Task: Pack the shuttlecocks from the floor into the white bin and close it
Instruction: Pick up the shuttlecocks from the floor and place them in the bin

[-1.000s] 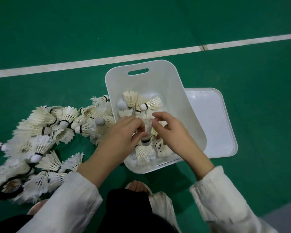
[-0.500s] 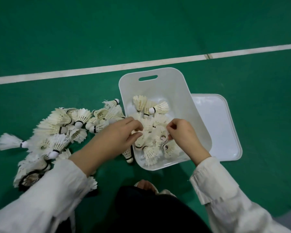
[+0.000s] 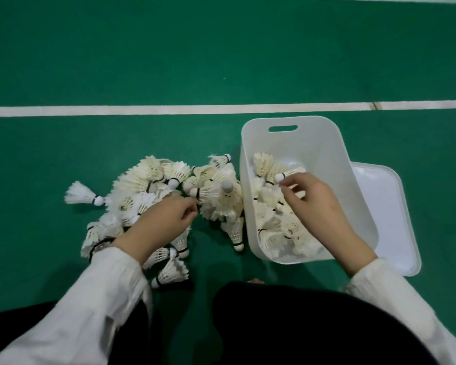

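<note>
Green floor [image 3: 221, 61] all round us, with a white line [image 3: 169, 110] running across on the far side. We've got the bin [image 3: 327, 154] standing open on the right. Its lid [image 3: 385, 206] lies flat just right of it, the left part hidden behind the bin. Shuttlecocks [image 3: 274, 227] cover the near half of the bin's bottom. Left of the bin, right up against its wall, the pile [image 3: 148, 180] lies on the floor.

Our left grip [image 3: 166, 219] is over the pile, fingers curled, tips meeting at the feathers; we cannot tell if it has hold of one. Our right grip [image 3: 316, 204] is over the bin, fingers curled, tips at a cork [image 3: 279, 177]. Whether it's pinching, we cannot tell.
</note>
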The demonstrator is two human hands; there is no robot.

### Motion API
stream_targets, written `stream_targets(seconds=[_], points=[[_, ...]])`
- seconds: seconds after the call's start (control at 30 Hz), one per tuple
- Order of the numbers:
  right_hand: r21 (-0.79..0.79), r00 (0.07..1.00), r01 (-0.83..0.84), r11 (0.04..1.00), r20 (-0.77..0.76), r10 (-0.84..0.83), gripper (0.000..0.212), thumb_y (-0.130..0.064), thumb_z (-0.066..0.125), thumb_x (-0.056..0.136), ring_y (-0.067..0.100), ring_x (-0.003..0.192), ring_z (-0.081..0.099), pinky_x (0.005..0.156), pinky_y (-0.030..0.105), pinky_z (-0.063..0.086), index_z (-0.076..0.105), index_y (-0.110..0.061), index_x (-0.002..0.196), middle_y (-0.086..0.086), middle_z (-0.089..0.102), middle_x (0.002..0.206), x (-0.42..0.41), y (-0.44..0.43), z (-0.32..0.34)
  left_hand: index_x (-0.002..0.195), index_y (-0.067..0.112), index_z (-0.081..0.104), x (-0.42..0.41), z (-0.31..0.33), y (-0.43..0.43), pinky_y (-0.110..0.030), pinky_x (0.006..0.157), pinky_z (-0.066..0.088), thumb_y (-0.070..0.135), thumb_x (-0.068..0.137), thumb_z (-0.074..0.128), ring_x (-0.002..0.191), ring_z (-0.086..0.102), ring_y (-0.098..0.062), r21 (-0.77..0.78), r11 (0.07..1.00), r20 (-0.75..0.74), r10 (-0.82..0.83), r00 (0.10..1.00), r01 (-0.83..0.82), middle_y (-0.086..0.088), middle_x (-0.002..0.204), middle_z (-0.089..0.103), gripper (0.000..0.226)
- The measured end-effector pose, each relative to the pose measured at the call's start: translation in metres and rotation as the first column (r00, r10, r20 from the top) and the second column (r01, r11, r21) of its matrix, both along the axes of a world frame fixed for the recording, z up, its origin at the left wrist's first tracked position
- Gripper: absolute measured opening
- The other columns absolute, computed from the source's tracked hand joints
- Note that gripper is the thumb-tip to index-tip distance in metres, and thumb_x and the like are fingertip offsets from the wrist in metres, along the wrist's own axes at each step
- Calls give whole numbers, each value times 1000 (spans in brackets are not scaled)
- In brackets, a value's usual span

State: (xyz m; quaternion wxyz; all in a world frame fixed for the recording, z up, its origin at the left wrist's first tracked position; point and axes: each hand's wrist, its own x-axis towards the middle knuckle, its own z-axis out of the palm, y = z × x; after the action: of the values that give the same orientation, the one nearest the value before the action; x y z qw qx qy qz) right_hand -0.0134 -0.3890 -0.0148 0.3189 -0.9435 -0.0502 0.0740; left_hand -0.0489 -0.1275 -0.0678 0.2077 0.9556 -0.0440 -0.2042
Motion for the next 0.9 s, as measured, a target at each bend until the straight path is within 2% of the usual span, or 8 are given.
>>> stream_targets(seconds=[0.1, 0.3, 0.43, 0.57, 0.67, 0.7, 0.8, 0.9], points=[[-10, 974, -226, 974, 24, 227, 18, -15, 52, 90, 12, 89, 57, 78, 24, 45, 63, -14, 105, -2, 59, 102, 1, 42, 3, 93, 20, 60, -10, -10, 8, -35, 72, 51, 26, 92, 48, 76, 57, -12, -17, 998, -16, 66, 998, -67, 3, 92, 63, 13], [-297, 859, -487, 821, 4, 511, 39, 7, 45, 82, 29, 107, 48, 88, 36, 42, 53, -5, 118, 12, 51, 117, 19, 99, -46, 104, 16, 58, -14, -27, 12, -38, 80, 49, 23, 92, 49, 91, 57, -19, -56, 985, -17, 162, 987, -163, -2, 101, 61, 17], [-498, 829, -497, 710, -31, 559, 40, 13, 47, 71, 34, 106, 40, 83, 41, 38, 52, 1, 109, 20, 51, 112, 31, 112, -60, 122, 19, 48, -2, -41, 8, -38, 86, 47, 22, 90, 52, 102, 52, -20, -67, 978, 39, 203, 978, -200, -1, 118, 51, 33], [-619, 832, -452, 642, -32, 554, 31, 3, 61, 70, 33, 106, 43, 80, 39, 41, 55, -1, 101, 17, 53, 104, 40, 112, -66, 130, 15, 41, 18, -54, -7, -32, 92, 42, 14, 86, 59, 115, 44, -21, -87, 973, 164, 228, 960, -216, -3, 127, 41, 48], [-638, 842, -390, 664, 45, 537, 36, 5, 79, 32, 31, 69, 56, 52, 31, 43, 59, -4, 61, 12, 56, 62, 46, 106, -73, 135, 9, 37, 30, -61, -23, -35, 100, 39, 8, 79, 65, 125, 37, -25, -53, 986, 251, 167, 953, -159, -9, 134, 40, 62], [-648, 837, -363, 669, 88, 540, 38, 6, 78, 25, 29, 62, 56, 51, 30, 41, 58, -5, 55, 10, 54, 55, 47, 105, -74, 134, 6, 39, 33, -65, -28, -36, 100, 40, 5, 75, 68, 125, 40, -27, -31, 993, 290, 117, 950, -112, -11, 133, 44, 66], [-621, 817, -345, 704, 169, 551, 39, 7, 75, 22, 26, 58, 54, 63, 29, 32, 60, -6, 55, 8, 53, 52, 49, 101, -71, 133, 6, 43, 41, -74, -39, -37, 97, 41, 0, 69, 69, 121, 48, -30, 8, 999, 330, 40, 943, -45, -12, 126, 53, 70], [-549, 857, -300, 780, 203, 473, 40, 10, 73, 30, 30, 67, 56, 58, 31, 45, 66, -4, 67, 10, 57, 63, 46, 96, -72, 130, 10, 45, 43, -75, -39, -37, 90, 41, 5, 75, 64, 114, 50, -29, -30, 996, 306, 87, 948, -82, -9, 123, 54, 58]])
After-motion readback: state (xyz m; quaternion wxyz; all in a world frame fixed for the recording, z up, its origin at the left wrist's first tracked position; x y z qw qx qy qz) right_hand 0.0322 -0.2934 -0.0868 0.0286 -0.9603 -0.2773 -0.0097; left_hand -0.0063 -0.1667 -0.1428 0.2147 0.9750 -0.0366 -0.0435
